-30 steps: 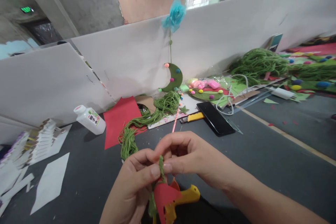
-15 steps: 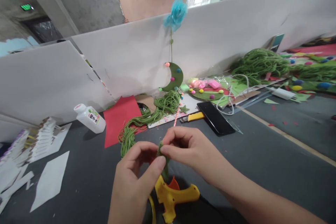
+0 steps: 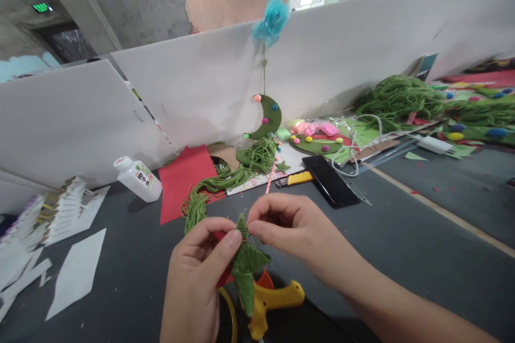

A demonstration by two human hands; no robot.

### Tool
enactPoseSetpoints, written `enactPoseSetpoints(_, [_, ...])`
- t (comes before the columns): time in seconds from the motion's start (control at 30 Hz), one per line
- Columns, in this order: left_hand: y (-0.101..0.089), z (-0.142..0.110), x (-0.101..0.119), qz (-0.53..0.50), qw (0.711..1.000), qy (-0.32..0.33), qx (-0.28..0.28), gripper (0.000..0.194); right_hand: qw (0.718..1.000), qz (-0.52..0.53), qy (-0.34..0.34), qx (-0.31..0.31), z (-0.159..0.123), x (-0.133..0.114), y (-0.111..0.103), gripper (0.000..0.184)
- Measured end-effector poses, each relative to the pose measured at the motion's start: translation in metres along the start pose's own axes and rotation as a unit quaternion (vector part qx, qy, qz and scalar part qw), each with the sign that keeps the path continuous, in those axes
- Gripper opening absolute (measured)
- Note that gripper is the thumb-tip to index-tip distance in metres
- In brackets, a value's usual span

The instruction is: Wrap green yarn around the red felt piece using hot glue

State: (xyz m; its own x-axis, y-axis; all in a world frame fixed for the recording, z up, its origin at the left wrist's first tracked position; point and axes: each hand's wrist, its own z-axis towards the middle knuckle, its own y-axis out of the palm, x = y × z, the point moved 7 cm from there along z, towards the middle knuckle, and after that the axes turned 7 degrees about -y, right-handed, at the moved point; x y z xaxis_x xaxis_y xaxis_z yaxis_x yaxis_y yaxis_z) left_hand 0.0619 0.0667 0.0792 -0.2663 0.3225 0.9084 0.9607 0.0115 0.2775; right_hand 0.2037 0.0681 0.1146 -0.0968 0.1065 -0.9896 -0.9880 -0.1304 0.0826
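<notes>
Turns the green star [image 3: 248,261] more face-on than half a second ago, in front of the yellow glue gun [image 3: 279,297]. Pinches its upper point in the left hand [image 3: 199,273], grip narrow, thumb in front. Holds the right hand [image 3: 292,225] beside that point, thumb and forefinger nearly together; cannot tell if gripping anything.

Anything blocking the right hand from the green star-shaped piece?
Nothing visible. The right hand is right beside the upper tip of the green star-shaped piece; contact is unclear. The left hand grips it from the other side. The yellow glue gun shows behind the lower tip, not between them.
</notes>
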Motion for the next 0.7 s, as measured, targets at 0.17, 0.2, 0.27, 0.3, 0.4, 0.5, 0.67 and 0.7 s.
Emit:
enactPoseSetpoints(0.17, [0.001, -0.001, -0.001, -0.017, 1.000, 0.002, -0.014, 0.016, 1.000, 0.010, -0.014, -0.002, 0.001, -0.003, 0.000, 0.007])
enactPoseSetpoints(0.2, [0.001, -0.001, -0.001, -0.020, 1.000, 0.001, -0.015, 0.016, 1.000, 0.017, -0.014, -0.005, 0.001, -0.004, 0.000, 0.007])
enactPoseSetpoints(0.27, [0.002, -0.002, 0.000, -0.027, 0.999, -0.003, -0.018, 0.016, 0.999, 0.041, -0.010, -0.012, 0.000, -0.003, 0.001, 0.009])
enactPoseSetpoints(0.3, [0.003, -0.002, 0.000, -0.031, 0.999, -0.009, -0.022, 0.016, 0.998, 0.062, -0.007, -0.020, 0.000, -0.002, 0.002, 0.010])
enactPoseSetpoints(0.4, [0.008, -0.004, 0.001, -0.053, 0.997, -0.033, -0.039, 0.019, 0.988, 0.145, 0.015, -0.056, 0.000, 0.005, 0.007, 0.012])
enactPoseSetpoints(0.5, [0.016, -0.009, 0.001, -0.094, 0.990, -0.076, -0.068, 0.021, 0.969, 0.220, 0.054, -0.095, -0.001, 0.015, 0.014, 0.020])
enactPoseSetpoints(0.67, [0.026, -0.016, -0.005, -0.124, 0.971, -0.151, -0.135, 0.020, 0.957, 0.258, 0.046, -0.126, -0.001, 0.015, 0.018, 0.016])
enactPoseSetpoints(0.7, [0.027, -0.016, -0.007, -0.129, 0.968, -0.162, -0.145, 0.020, 0.955, 0.263, 0.039, -0.133, -0.002, 0.013, 0.019, 0.013])
